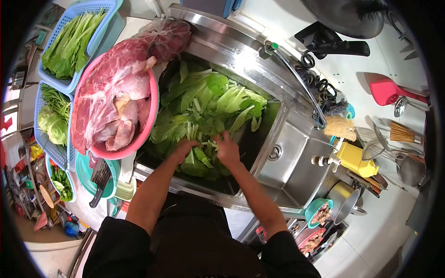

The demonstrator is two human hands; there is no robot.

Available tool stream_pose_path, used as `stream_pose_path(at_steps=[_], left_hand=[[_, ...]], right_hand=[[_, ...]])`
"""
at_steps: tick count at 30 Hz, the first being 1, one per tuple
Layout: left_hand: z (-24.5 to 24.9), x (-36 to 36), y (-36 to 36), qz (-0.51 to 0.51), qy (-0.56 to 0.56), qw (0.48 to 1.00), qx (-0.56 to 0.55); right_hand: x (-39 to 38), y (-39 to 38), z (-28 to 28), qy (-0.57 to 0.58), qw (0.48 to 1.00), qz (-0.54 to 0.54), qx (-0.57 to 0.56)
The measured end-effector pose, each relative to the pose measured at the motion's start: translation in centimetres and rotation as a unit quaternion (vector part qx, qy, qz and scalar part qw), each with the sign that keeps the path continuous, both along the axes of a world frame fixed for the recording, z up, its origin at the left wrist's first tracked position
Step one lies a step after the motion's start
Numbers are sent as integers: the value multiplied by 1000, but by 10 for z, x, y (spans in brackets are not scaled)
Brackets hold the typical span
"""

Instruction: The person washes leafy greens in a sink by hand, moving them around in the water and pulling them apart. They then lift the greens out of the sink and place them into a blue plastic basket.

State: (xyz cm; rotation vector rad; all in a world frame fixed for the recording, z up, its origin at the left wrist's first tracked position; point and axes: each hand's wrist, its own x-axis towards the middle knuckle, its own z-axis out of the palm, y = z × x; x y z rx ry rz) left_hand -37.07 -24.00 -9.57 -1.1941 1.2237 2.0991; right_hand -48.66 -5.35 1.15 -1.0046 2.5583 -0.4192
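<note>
Both hands are working in the left basin of the sink (pixel 241 62), which is holding a deep pile of greens (pixel 208 99). The left hand (pixel 184 149) is curling its fingers over a clump of leaves at the near edge of the pile. The right hand (pixel 227 149) is doing the same just beside it, so the 2 hands are almost touching. The fingers seem to be closing round pale stems, though leaves are hiding the fingertips.

I am judging the greens to be light, soft and limp, bruising and tearing easily. The firmer stem ends are offering the safest hold, taken in loose handfuls rather than squeezed.

A pink basket (pixel 153 116) of raw meat (pixel 111 92) is sitting on the sink's left rim and overlapping the leaves. A tap (pixel 296 76) is arching over the divider between the 2 basins, and a cleaver (pixel 99 178) is lying on a teal plate (pixel 85 170).
</note>
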Motion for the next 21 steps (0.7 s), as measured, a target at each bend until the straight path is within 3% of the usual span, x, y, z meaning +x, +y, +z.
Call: stream_pose_path(at_steps=[3,4,6,7,8,10,13,15,16,18,19,21], left_hand=[[69,-17,-5,-3,-13,1000,-19],[87,-24,-6,-8,-22,999,-34],[32,-5,1,10,-81,988,-134],[29,-2,3,21,-110,977,-182],[28,3,-1,10,-84,987,-134],[73,-5,-14,-13,-27,999,-37],[53,-2,-17,-46,67,993,84],[60,-5,-17,-53,60,991,103],[65,-7,-17,-58,55,990,112],[60,-8,-19,-80,22,996,-14],[57,-8,-21,-90,6,993,-76],[69,-9,-35,-20,94,995,34]], right_hand=[[6,10,-42,63,983,162,56],[0,11,-43,51,988,130,65],[-16,20,-38,26,994,69,82],[-22,25,-25,30,997,49,45],[-27,33,-9,36,999,29,8],[-30,35,16,-1,1000,8,-22],[-27,26,23,-91,996,14,-23],[-15,8,8,-100,993,20,-54],[-12,0,-2,-111,992,52,-4],[-12,-11,-12,-133,980,111,98],[-12,-9,-10,-140,984,67,82],[-22,-3,-2,-149,988,-12,49]])
